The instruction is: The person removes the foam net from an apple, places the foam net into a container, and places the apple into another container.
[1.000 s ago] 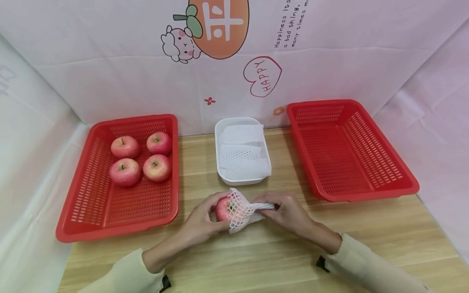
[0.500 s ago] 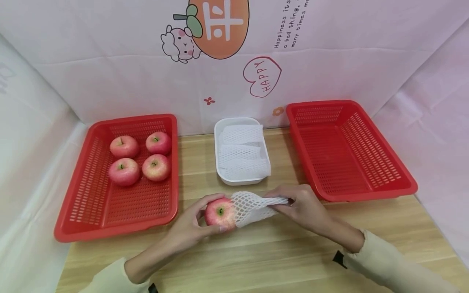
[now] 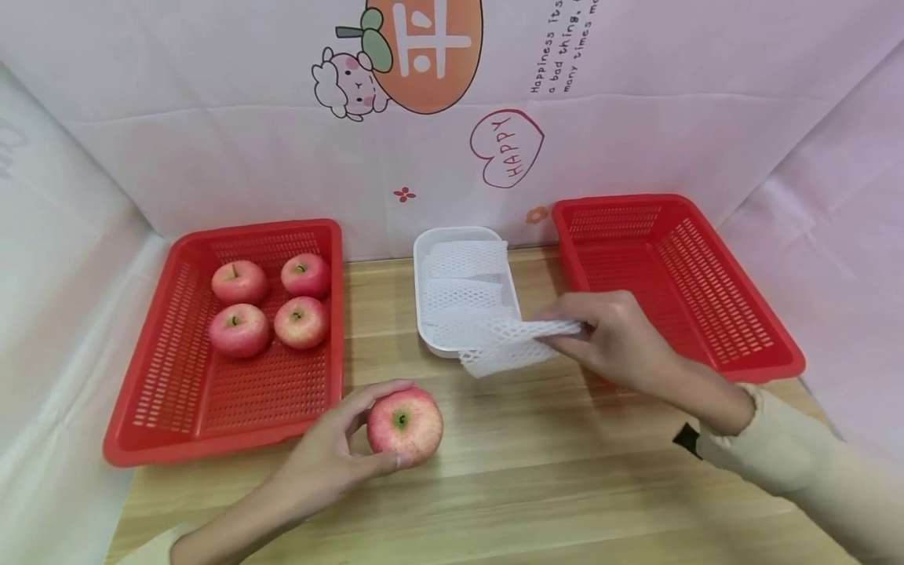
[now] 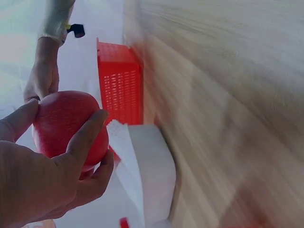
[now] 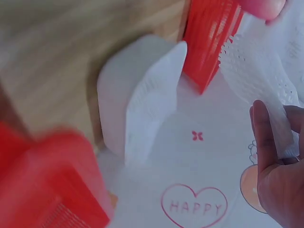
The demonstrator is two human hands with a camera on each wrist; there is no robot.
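Note:
My left hand (image 3: 339, 451) grips a bare red apple (image 3: 406, 426) between thumb and fingers, stem side up. In the left wrist view the apple (image 4: 69, 126) appears raised off the wooden table. Up and to the right, my right hand (image 3: 614, 337) pinches one end of a white foam net sleeve (image 3: 504, 349). The sleeve hangs flat and loose, its free end overlapping the front corner of a white tray (image 3: 418, 294) in the head view. The right wrist view shows the foam net sleeve (image 5: 256, 71) folded between thumb and fingers (image 5: 263, 128).
Several apples (image 3: 240, 329) sit in the red basket (image 3: 335, 384) on the left. More foam net sleeves (image 3: 462, 292) lie in the white tray. Another red basket (image 3: 787, 365) stands at the right with nothing in it. A printed white cloth (image 3: 282, 173) hangs behind the table (image 3: 530, 486).
The foam net sleeve has come off the apple, pulled by my right hand, which has moved right and up. My left hand has drawn the apple slightly left and toward me.

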